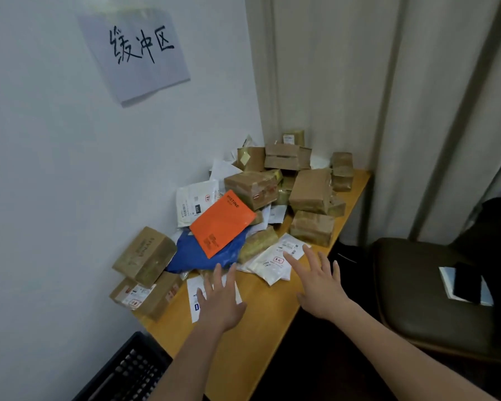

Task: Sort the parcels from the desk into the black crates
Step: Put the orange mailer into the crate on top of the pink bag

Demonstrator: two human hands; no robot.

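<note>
Both hands, left and right, are held open-fingered, gripping nothing, over white mailers nearest the desk edge, presumably as the easiest pick

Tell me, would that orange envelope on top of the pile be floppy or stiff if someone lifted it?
The orange envelope looks thin and flat, so it would probably bend somewhat when lifted by one edge. Its surface is glossy, so it may be slippery. It lies tilted on the blue bag and the cardboard boxes, so a push could well slide it off.
</note>
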